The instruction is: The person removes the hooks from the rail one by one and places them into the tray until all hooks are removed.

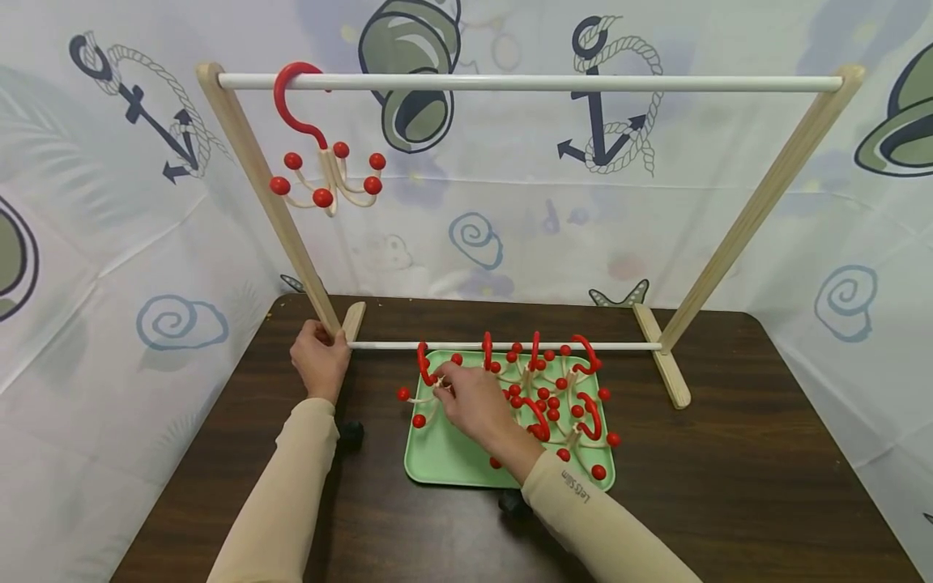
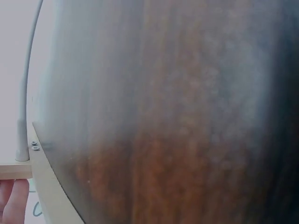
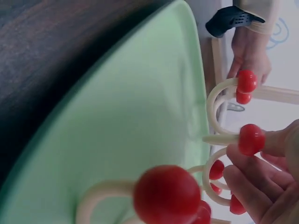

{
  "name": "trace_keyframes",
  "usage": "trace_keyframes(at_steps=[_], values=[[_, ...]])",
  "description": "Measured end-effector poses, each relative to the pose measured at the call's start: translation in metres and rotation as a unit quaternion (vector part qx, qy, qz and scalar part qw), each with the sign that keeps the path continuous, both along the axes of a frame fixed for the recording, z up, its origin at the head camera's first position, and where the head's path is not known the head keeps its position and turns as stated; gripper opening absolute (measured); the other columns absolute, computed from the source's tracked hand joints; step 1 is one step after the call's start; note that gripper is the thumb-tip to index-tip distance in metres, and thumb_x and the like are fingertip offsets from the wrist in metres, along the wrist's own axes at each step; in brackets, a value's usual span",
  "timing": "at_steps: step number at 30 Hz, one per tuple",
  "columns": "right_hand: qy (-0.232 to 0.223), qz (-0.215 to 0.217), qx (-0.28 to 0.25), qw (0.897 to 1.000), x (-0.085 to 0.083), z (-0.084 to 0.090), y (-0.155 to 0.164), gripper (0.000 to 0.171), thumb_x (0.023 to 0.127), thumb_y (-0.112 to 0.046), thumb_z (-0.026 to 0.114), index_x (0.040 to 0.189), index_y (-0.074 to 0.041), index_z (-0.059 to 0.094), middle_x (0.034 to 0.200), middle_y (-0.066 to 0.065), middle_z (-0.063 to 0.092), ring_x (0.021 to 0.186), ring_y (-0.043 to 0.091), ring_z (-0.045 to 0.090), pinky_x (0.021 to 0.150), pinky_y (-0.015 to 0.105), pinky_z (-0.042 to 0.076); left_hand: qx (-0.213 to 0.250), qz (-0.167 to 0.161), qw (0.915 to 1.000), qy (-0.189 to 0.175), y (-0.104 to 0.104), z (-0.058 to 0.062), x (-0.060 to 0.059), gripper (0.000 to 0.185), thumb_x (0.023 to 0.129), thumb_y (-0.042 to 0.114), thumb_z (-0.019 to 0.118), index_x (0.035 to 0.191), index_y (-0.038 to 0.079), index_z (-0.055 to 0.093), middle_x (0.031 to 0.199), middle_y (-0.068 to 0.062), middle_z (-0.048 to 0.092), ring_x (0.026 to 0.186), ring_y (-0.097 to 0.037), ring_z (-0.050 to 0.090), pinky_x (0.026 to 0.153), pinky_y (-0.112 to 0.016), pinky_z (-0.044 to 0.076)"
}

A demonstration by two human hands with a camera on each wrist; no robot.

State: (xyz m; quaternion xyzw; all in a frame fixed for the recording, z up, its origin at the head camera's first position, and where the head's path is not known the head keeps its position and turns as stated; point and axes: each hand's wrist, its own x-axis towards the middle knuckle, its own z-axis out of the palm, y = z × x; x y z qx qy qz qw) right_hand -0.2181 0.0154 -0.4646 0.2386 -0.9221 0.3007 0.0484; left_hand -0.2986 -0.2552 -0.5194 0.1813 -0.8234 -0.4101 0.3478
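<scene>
Right hand [image 1: 474, 405] pinches a light, stiff, tangle-prone hook [image 1: 426, 380] at tray's [image 1: 445, 461] ten o'clock; left hand [image 1: 319, 356] grips rack [image 1: 291, 243].

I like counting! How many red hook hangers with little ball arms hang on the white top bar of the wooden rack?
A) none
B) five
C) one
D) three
C: a single red hook hanger with ball-tipped arms hangs near the left end of the white top bar; the others lie in the green tray.
</scene>
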Motion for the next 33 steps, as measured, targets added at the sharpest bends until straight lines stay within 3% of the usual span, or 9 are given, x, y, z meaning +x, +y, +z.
trace_keyframes(at_steps=[9, 15, 23, 33], values=[[-0.008, -0.010, 0.000, 1.000, -0.004, -0.009, 0.001, 0.017, 0.091, -0.018, 0.071, 0.107, -0.013, 0.070, 0.085, -0.002, 0.070, 0.060, 0.005, 0.056, 0.052, 0.021, 0.043, 0.000, 0.007, 0.9995, -0.032, -0.001, 0.004, -0.001, 0.017, 0.085, 0.014, 0.071, 0.094, 0.000, 0.067, 0.082, -0.018, 0.067, 0.078, -0.036, 0.061, 0.083, -0.050, 0.043], [-0.010, -0.015, -0.001, 1.000, -0.007, -0.009, 0.003, 0.006, 0.089, -0.015, 0.072, 0.093, -0.014, 0.067, 0.071, -0.008, 0.060, 0.055, 0.005, 0.051, 0.051, 0.023, 0.042, -0.002, 0.003, 0.9987, -0.050, -0.004, 0.006, -0.004, 0.018, 0.085, 0.016, 0.071, 0.094, 0.000, 0.067, 0.084, -0.018, 0.068, 0.078, -0.035, 0.062, 0.082, -0.049, 0.044], [0.004, -0.030, 0.013, 0.999, -0.010, -0.014, 0.006, 0.019, 0.086, -0.015, 0.073, 0.076, -0.018, 0.058, 0.063, -0.009, 0.052, 0.054, 0.008, 0.049, 0.050, 0.025, 0.041, -0.003, 0.001, 0.9979, -0.065, -0.005, 0.010, -0.005, 0.018, 0.083, 0.016, 0.069, 0.093, 0.000, 0.067, 0.082, -0.017, 0.069, 0.078, -0.036, 0.062, 0.082, -0.048, 0.045], [0.010, -0.032, 0.012, 0.999, -0.009, -0.016, 0.007, 0.017, 0.086, -0.016, 0.074, 0.078, -0.017, 0.060, 0.065, -0.009, 0.054, 0.056, 0.009, 0.050, 0.052, 0.024, 0.041, -0.006, -0.002, 0.9966, -0.082, -0.006, 0.009, -0.005, 0.019, 0.084, 0.015, 0.069, 0.094, 0.000, 0.067, 0.084, -0.018, 0.069, 0.077, -0.035, 0.063, 0.081, -0.048, 0.046]])
